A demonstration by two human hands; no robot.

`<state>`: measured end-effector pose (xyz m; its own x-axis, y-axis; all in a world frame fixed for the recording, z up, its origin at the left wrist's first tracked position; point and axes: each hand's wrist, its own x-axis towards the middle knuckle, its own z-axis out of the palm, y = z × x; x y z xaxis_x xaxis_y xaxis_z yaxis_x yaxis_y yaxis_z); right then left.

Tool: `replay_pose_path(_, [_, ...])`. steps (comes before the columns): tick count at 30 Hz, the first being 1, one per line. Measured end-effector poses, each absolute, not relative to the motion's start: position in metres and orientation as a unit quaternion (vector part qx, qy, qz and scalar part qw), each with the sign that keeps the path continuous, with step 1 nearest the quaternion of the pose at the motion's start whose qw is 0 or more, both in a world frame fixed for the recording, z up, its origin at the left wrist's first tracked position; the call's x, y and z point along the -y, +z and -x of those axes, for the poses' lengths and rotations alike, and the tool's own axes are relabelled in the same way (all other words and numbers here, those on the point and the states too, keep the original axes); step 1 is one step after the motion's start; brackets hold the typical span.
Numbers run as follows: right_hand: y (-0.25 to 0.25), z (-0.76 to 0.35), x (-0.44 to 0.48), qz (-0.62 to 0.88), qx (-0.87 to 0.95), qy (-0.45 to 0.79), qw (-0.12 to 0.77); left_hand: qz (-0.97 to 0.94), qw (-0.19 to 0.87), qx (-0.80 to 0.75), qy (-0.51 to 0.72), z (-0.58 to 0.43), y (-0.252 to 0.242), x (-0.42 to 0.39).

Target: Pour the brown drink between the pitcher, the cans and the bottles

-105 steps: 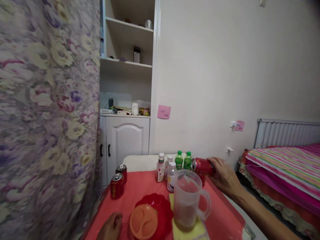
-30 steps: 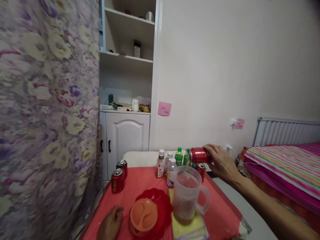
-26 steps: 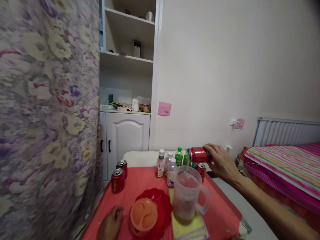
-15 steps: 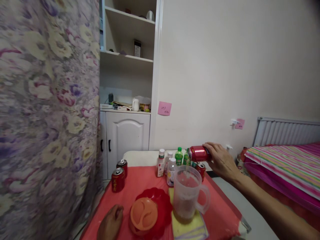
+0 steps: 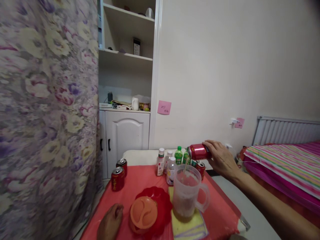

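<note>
My right hand grips a red drink can, tipped on its side with its mouth to the left, above a clear plastic pitcher. Below the can's mouth, a thin pale streak of liquid drops into the pitcher. The pitcher stands on a folded yellow cloth, handle to the right, with some liquid inside. My left hand is closed in a loose fist at the table's near left, beside a scalloped red plate. An orange round lid or divided dish sits on that plate.
Two red cans stand at the table's left. Behind the pitcher are several white-capped bottles, green bottles and another red can. The red-covered table stands near a white cabinet; a bed is to the right.
A pale streak now shows beneath the tilted can's mouth, over the pitcher. Both hands stay almost where they were; the view has shifted very slightly.
</note>
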<state>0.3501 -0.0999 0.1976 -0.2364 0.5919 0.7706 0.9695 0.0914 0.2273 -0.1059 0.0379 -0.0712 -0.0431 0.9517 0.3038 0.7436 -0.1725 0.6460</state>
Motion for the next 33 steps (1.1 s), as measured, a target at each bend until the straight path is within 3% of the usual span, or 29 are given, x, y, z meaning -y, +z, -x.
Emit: replay_pose_path(33, [0.201, -0.361, 0.104, 0.562, 0.686, -0.409, 0.218, -0.674, 0.143, -0.637, 0.344, 0.103, -0.062, -0.035])
